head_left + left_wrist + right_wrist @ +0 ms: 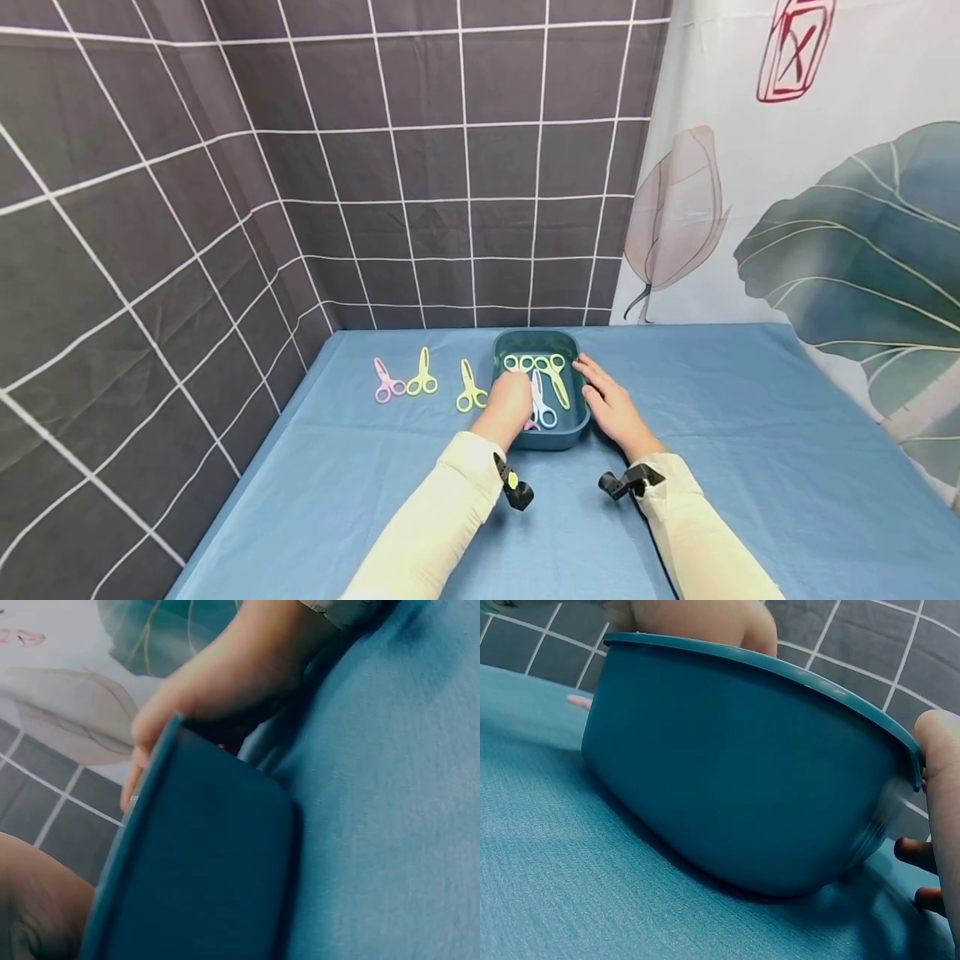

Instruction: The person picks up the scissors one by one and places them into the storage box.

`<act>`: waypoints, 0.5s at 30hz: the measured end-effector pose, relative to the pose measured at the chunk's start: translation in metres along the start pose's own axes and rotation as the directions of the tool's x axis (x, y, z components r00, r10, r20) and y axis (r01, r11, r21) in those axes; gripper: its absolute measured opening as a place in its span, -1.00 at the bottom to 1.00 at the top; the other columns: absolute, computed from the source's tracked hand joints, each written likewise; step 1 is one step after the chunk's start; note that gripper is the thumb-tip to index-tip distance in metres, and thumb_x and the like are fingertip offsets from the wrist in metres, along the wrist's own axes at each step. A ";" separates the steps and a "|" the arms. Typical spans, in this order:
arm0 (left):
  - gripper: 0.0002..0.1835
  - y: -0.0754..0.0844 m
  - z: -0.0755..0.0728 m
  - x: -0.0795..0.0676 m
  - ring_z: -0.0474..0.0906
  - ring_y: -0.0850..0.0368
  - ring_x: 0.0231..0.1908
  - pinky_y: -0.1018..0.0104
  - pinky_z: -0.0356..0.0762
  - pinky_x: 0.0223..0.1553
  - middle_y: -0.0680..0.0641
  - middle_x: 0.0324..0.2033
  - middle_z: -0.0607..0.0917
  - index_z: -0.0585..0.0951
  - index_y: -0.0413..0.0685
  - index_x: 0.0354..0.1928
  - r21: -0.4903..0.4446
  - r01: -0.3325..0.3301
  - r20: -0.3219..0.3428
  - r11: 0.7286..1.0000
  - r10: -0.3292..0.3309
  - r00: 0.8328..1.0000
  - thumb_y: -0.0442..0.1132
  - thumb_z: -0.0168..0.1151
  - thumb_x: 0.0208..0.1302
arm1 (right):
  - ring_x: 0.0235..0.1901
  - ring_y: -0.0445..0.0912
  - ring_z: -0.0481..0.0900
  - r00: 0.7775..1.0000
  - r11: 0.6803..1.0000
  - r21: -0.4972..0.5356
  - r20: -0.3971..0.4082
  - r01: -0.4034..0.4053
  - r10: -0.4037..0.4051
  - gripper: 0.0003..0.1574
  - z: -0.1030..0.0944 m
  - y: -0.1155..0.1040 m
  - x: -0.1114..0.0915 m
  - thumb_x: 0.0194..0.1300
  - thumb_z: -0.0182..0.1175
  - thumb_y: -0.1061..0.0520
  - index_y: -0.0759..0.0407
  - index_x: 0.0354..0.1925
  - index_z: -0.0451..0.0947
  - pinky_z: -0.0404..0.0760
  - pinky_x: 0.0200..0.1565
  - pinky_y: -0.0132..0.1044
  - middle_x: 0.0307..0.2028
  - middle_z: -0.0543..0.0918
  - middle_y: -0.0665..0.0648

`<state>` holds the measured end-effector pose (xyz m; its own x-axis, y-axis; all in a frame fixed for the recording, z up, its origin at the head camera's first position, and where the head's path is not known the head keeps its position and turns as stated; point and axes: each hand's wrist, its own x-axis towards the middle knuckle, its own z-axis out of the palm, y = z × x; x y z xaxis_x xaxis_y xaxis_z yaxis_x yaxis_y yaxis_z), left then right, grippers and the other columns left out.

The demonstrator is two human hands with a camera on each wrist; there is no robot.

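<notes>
A dark teal plastic bin (540,444) stands on the blue cloth, with several pairs of small plastic scissors inside. Among them are white-and-light-blue scissors (537,389), yellow-green scissors (558,388) and a bit of a pink handle (531,426). My left hand (507,408) reaches down into the bin's left side; its fingers are hidden, so whatever they hold does not show. Along the bin's right rim lies my right hand (611,408), touching it with extended fingers. The right wrist view shows part of the right hand (943,772) beside the bin wall (735,765).
Left of the bin lie pink scissors (383,371), yellow scissors (423,362) and another yellow pair (467,375) close to its wall. A dark grid-patterned curtain (435,167) hangs behind and at the left. A black cable (660,554) runs beside the right sleeve.
</notes>
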<state>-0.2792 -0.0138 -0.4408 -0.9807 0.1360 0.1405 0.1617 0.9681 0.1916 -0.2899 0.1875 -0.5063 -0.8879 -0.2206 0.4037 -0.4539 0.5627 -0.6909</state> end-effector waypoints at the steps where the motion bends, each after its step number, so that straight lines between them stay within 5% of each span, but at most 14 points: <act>1: -0.90 -0.002 -0.002 -0.001 0.72 -0.06 -0.21 0.16 0.67 -0.15 -0.16 -0.31 0.77 0.72 -0.21 -0.32 -0.013 -0.012 -0.026 1.000 0.012 1.000 -0.32 0.29 0.29 | 0.49 0.19 0.17 1.000 1.000 0.000 -0.002 0.001 -0.001 -0.44 0.000 0.000 0.000 0.55 -0.06 0.19 0.17 0.44 0.36 0.18 0.40 0.23 0.52 0.23 0.17; 6: -0.82 -0.022 -0.010 -0.004 0.69 -0.12 -0.13 0.08 0.63 -0.05 -0.21 -0.22 0.74 0.71 -0.24 -0.13 -0.209 -0.085 -0.234 0.974 0.034 0.972 -0.33 0.23 0.31 | 0.49 0.18 0.18 1.000 1.000 0.003 -0.005 0.008 -0.008 -0.44 0.000 0.001 0.000 0.54 -0.06 0.20 0.17 0.44 0.36 0.19 0.40 0.21 0.53 0.23 0.14; 11: -0.78 -0.055 -0.014 -0.005 0.66 -0.17 -0.12 0.01 0.60 -0.03 -0.20 -0.19 0.71 0.70 -0.20 -0.08 -0.360 -0.138 -0.442 0.923 -0.038 0.896 -0.38 0.15 0.31 | 0.48 0.17 0.19 1.000 1.000 -0.001 -0.002 0.008 -0.008 -0.44 0.000 0.001 0.000 0.54 -0.06 0.20 0.15 0.44 0.36 0.20 0.40 0.20 0.53 0.23 0.13; 15: -0.80 -0.085 -0.011 -0.006 0.64 -0.22 -0.13 -0.04 0.59 -0.06 -0.21 -0.20 0.70 0.70 -0.18 -0.11 -0.361 -0.058 -0.507 0.931 -0.144 0.850 -0.37 0.15 0.30 | 0.48 0.17 0.19 1.000 1.000 0.002 -0.001 0.002 -0.002 -0.44 0.000 0.000 0.000 0.54 -0.05 0.20 0.14 0.44 0.37 0.19 0.40 0.20 0.53 0.23 0.12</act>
<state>-0.2857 -0.0998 -0.4470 -0.8011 -0.1303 0.5842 0.2468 0.8173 0.5207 -0.2899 0.1876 -0.5062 -0.8867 -0.2209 0.4061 -0.4562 0.5603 -0.6913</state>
